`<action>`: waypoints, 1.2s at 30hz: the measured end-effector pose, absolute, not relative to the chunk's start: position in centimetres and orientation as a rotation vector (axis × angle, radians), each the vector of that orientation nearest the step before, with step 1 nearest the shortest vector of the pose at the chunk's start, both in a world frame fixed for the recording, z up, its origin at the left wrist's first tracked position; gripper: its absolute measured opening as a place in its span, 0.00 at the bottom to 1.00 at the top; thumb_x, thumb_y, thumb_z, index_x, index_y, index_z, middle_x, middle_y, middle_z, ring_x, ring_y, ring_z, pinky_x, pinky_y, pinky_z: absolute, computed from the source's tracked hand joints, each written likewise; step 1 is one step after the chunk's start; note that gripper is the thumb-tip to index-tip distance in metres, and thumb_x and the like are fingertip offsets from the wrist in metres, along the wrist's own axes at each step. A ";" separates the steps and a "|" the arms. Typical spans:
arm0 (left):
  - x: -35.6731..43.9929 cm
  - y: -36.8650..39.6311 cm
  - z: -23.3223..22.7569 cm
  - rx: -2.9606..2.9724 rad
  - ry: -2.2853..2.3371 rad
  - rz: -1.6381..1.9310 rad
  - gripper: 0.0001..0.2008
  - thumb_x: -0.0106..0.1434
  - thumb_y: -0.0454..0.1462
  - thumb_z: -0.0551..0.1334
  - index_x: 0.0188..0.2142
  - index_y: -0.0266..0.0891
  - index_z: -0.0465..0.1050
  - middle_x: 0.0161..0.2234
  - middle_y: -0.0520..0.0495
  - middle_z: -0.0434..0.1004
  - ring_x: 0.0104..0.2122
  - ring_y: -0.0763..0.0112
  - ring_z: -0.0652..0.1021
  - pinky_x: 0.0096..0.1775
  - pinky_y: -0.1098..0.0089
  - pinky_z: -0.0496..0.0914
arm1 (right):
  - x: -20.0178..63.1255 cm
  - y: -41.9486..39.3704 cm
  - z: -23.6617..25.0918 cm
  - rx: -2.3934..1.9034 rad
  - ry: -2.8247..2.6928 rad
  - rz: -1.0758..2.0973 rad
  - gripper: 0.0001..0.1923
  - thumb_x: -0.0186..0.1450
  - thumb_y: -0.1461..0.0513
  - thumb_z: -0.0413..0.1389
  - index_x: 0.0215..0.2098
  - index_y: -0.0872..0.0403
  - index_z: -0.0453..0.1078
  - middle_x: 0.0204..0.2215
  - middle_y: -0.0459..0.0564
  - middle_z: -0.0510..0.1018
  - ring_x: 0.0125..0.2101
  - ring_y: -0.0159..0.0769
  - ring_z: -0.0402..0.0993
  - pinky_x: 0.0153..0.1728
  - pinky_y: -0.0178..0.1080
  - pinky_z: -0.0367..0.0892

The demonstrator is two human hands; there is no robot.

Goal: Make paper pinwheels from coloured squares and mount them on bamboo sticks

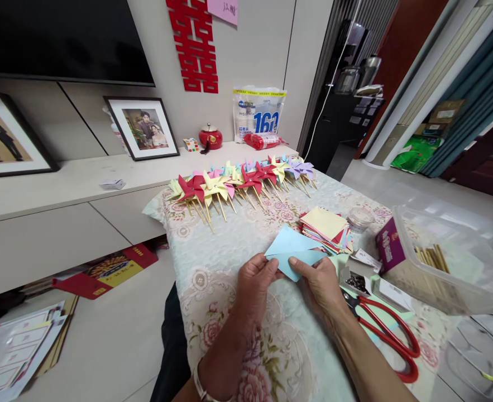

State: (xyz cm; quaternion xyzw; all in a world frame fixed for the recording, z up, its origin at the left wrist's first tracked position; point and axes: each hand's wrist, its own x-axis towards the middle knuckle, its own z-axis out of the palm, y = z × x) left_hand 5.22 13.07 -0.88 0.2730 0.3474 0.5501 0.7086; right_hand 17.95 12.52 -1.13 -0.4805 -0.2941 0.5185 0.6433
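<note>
1. Head view looks down over a table [213,257] covered in a pale floral cloth, with both of the person's hands meeting near its middle.
2. Left hand [254,282] is curled, thumb and fingers pinched on the near left edge of a light blue paper sheet [290,248].
3. Right hand [319,282] is likewise closed on the sheet, its thumb lying on top of the lower right edge.
4. That blue paper is folded over on itself, held just above the cloth between the two hands, one corner pointing away toward the far end of the table.
5. Just beyond the sheet, to the right, lies a stack of coloured paper squares [325,228] with a yellow one on top.
6. Red-handled scissors [386,332] rest on the cloth just beside the right wrist, blades toward the hand.
7. A small open box of dark pins [357,282] sits between the scissors and the paper stack.
8. Farther right stands a clear plastic bin [451,268] with wooden sticks [432,258] inside, and a purple box [389,245] leans against its near wall.
9. Along the far end of the table lies a row of finished paper pinwheels [242,181] in red, yellow, pink, blue and purple, sticks pointing this way.
</note>
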 end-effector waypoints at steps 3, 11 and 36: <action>4.9 13.4 -1.3 0.586 0.859 1.265 0.15 0.46 0.42 0.76 0.28 0.34 0.77 0.24 0.50 0.79 0.25 0.72 0.77 0.36 0.68 0.74 | 18.3 12.5 -0.8 -1.129 -0.672 1.156 0.18 0.45 0.58 0.73 0.30 0.57 0.76 0.28 0.48 0.81 0.27 0.37 0.73 0.33 0.40 0.69; 4.7 13.6 -1.6 0.586 0.892 1.277 0.17 0.45 0.41 0.76 0.30 0.35 0.75 0.23 0.51 0.78 0.25 0.74 0.76 0.35 0.68 0.74 | 18.3 12.6 -1.0 -1.155 -0.713 1.107 0.19 0.45 0.57 0.72 0.31 0.55 0.74 0.27 0.46 0.80 0.27 0.38 0.72 0.32 0.40 0.68; 4.6 13.7 -1.8 0.643 0.965 1.251 0.15 0.45 0.39 0.74 0.27 0.37 0.71 0.20 0.53 0.75 0.22 0.75 0.74 0.29 0.71 0.72 | 18.5 12.5 -1.4 -1.174 -0.708 1.146 0.19 0.46 0.60 0.72 0.34 0.55 0.74 0.30 0.45 0.80 0.29 0.36 0.72 0.33 0.39 0.68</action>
